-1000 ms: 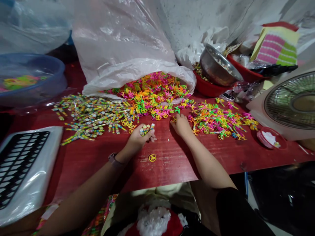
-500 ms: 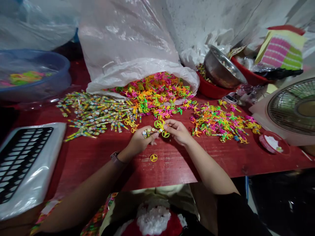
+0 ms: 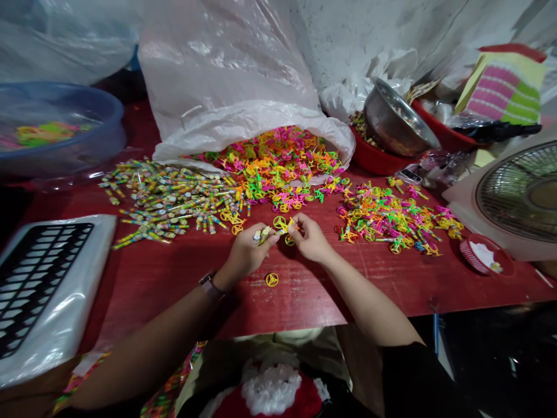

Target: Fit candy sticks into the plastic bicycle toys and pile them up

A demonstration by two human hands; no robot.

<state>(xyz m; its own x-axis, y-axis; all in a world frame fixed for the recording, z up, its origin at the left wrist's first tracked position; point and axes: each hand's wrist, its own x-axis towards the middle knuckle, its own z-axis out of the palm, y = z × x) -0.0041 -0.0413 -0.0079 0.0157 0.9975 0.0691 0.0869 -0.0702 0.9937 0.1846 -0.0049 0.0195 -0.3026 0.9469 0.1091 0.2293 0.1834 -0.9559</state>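
My left hand (image 3: 248,251) is closed around a few small wrapped sticks (image 3: 262,234) with printed labels. My right hand (image 3: 310,237) pinches a small neon yellow plastic wheel (image 3: 280,223) close to those sticks, and the two hands nearly touch. A second wheel (image 3: 289,240) sits just below. Another yellow wheel (image 3: 272,279) lies alone on the red table (image 3: 174,278) below my hands. Behind them spreads a heap of wrapped sticks (image 3: 167,200), a neon plastic heap (image 3: 278,165) spilling from a white sack (image 3: 226,58), and a further pile of neon pieces (image 3: 394,220).
A blue plastic basin (image 3: 61,125) holds neon pieces at the left. A steel bowl (image 3: 398,122) rests on a red bowl (image 3: 374,158) at the back right. An electric fan (image 3: 520,194) stands at the right, and a plastic-wrapped black grid panel (image 3: 43,290) lies at the left.
My right hand has moved left from the neon pile to my left hand, now with a yellow wheel between them. The view has shifted slightly.
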